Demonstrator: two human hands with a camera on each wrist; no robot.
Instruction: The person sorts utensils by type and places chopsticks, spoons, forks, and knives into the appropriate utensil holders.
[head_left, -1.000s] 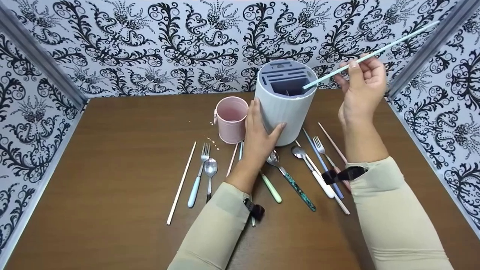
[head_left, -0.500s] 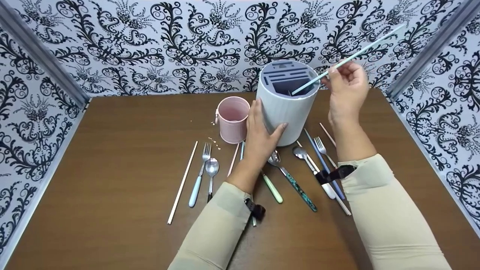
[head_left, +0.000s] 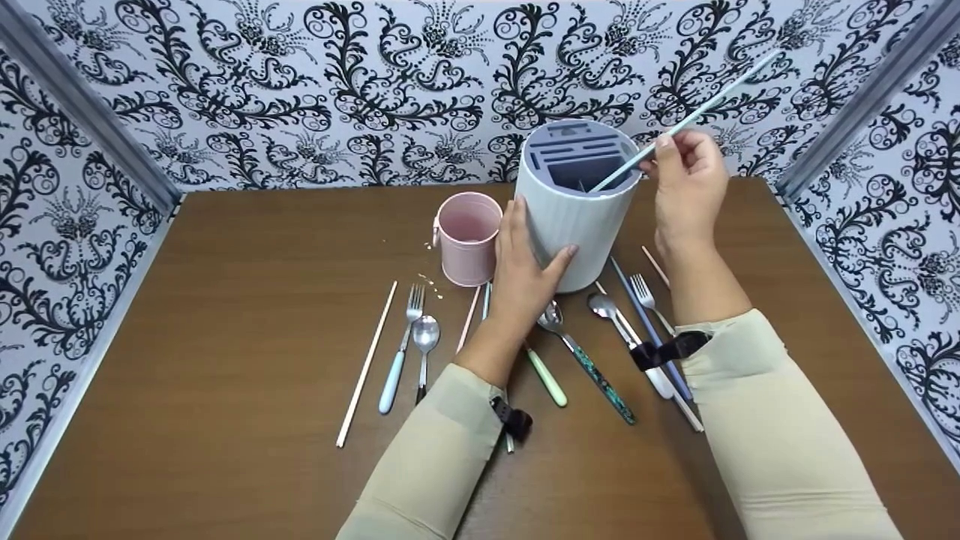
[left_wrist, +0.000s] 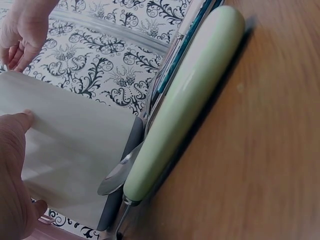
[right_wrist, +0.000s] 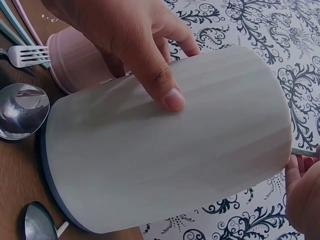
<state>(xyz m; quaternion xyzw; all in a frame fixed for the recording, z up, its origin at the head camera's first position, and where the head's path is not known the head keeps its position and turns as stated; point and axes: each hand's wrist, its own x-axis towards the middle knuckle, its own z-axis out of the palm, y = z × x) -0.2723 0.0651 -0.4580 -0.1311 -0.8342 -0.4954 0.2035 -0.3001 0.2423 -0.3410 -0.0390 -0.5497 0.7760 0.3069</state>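
Holder: tall white cylinder, faintly ribbed wall, grey-blue top. Top has several narrow slots on the far side and one larger opening on the near side. Left wrist view shows a dark band round its foot. Stands on the brown table, toward the back edge.

Chopstick: thin, straight, pale mint green. Slants down to the left; lower tip within the holder's larger opening, upper end up and to the right, seen against the patterned wall. Depth of the tip: cannot tell.

Left hand: clamped on the holder from its near left side, fingers along the left wall, thumb across the front. Right wrist view agrees: thumb laid on the wall, fingers over the side.

Right hand: pinches the chopstick between thumb and fingers, partway along its length, just right of the holder's rim. Hands apart, right one higher in the head view.

Surroundings: pink cup just left of the holder, close by the left fingers; contact cannot be told. Pale specks near the cup's foot. Nearer the person: blue-handled fork; teal-handled spoon, bowl near the holder's foot; green handle.
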